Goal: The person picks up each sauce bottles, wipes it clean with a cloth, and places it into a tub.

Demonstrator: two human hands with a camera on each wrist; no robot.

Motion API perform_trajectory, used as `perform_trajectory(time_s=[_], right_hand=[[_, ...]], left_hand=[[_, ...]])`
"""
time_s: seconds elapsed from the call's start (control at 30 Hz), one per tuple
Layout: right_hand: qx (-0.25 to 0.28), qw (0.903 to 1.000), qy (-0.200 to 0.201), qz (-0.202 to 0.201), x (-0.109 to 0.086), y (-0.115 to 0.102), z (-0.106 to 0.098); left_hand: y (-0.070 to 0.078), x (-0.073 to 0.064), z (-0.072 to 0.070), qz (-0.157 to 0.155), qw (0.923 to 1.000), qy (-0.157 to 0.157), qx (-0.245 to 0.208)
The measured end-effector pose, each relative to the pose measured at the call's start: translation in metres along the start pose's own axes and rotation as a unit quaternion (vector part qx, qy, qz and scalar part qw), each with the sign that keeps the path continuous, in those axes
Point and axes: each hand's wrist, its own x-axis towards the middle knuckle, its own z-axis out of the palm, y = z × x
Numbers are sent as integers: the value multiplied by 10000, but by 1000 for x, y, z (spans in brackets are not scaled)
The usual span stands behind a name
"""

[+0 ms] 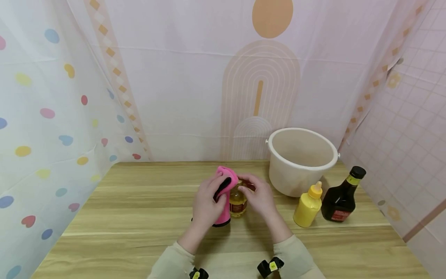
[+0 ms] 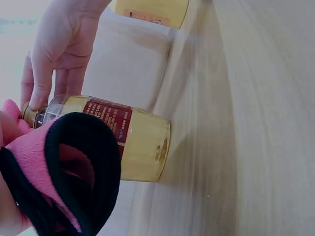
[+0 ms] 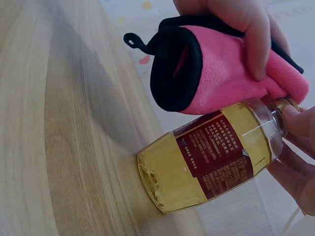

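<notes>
A clear bottle of yellow oil [image 1: 238, 204] with a dark red label stands upright on the wooden table. At its neck, my right hand [image 1: 260, 197] pinches the cap [image 3: 285, 105] between thumb and fingers. My left hand [image 1: 206, 202] grips a folded pink cloth [image 3: 221, 69] with black edging and a small black loop. The cloth is beside the bottle, its upper part against the neck and cap. In the left wrist view, the cloth hides part of the bottle's label [image 2: 110, 115].
Behind the right hand stands a white bucket [image 1: 278, 170]. A yellow squeeze bottle [image 1: 306, 211] and a dark sauce bottle [image 1: 339, 201] with a black cap stand to the right. Patterned curtains [image 1: 181, 97] surround the wooden table [image 1: 132, 217] at the back and sides.
</notes>
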Motion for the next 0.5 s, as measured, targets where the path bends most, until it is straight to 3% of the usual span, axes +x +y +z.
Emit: perform_trajectory(time_s=[0.2, 0.5], right_hand=[[7, 10000, 17, 15, 0, -1, 1], [137, 9999, 94, -5, -1, -1, 1]], left_hand=[[5, 2, 0, -424, 9986, -151, -270], [3, 2, 4, -362, 9985, 158, -379]])
